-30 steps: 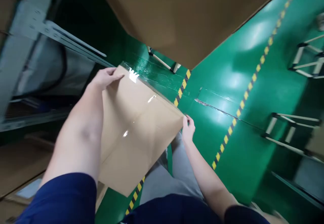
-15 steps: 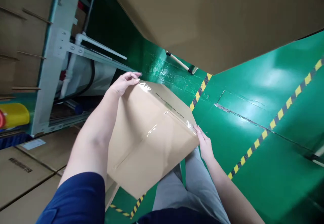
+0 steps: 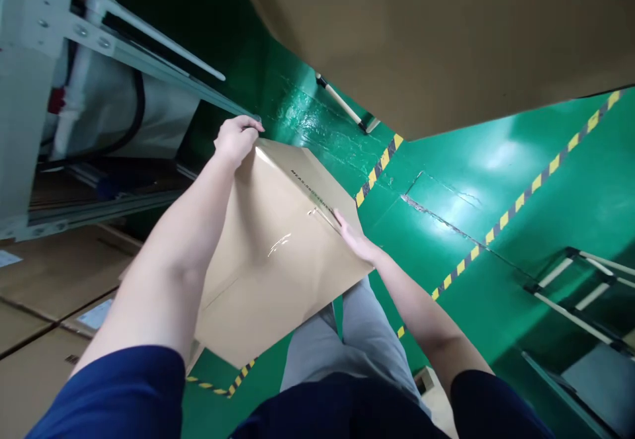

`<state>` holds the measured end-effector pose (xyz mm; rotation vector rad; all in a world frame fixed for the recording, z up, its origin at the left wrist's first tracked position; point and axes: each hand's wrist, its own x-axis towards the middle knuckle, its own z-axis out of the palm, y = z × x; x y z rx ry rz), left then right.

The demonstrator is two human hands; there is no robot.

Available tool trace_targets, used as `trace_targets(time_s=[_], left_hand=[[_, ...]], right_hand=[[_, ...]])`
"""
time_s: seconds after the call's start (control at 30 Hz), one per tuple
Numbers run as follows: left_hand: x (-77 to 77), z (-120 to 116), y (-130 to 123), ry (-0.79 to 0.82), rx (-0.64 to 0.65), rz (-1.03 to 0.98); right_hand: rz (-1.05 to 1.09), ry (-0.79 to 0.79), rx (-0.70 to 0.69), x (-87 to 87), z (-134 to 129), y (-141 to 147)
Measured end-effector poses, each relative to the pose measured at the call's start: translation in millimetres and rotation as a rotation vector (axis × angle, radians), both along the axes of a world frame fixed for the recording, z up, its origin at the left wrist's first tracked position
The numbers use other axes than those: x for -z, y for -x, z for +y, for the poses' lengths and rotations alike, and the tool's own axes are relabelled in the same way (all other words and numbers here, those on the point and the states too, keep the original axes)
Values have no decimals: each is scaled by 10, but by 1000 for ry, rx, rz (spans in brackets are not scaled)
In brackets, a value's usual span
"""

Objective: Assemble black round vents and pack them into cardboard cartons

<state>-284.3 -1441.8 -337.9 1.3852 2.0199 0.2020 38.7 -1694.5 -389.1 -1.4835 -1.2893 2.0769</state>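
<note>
A brown cardboard box (image 3: 278,247) with clear tape and black print hangs tilted in front of my legs. My left hand (image 3: 239,138) grips its upper left corner, fingers bent over the edge. Against the printed side, near the taped edge, my right hand (image 3: 354,237) lies with its fingers stretched out. The underside of the box is hidden.
A large cardboard surface (image 3: 421,42) fills the top. At the left is a metal frame (image 3: 30,95), with more cartons (image 3: 59,274) below it. Yellow-black tape (image 3: 530,191) marks the green floor (image 3: 471,333). A tubular rack (image 3: 585,287) stands at the right.
My right hand has moved from the box's right corner up and left along the taped edge, and its fingers now lie on the printed side. My left hand stays at its corner. The view has shifted right.
</note>
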Motion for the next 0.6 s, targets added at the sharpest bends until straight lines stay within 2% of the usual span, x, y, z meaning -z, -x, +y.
trace_targets(time_s=[0.07, 0.2, 0.3, 0.37, 0.4, 0.5, 0.57, 0.6], left_hand=[[-16, -21, -54, -26, -67, 79], [-58, -87, -97, -183, -155, 133], [-68, -163, -92, -374, -286, 62], [-57, -248, -127, -486, -378, -15], [-46, -308, -156, -530, -419, -55], [-35, -620, -175, -592, -511, -187], [-105, -1008, 12, -567, -551, -203], [-176, -1277, 193, -546, -578, -153]], right_hand=[[-11, -6, -63, 15, 223, 178], [85, -249, -83, 68, 684, 597], [85, -201, -132, 136, 1024, 899], [13, -176, -104, 163, 1295, 1116], [0, -211, -87, 160, 1444, 1241], [35, -356, -69, 87, 1847, 1666], [44, -311, -71, 39, 2015, 1908], [41, -260, -57, 31, 2069, 1991]])
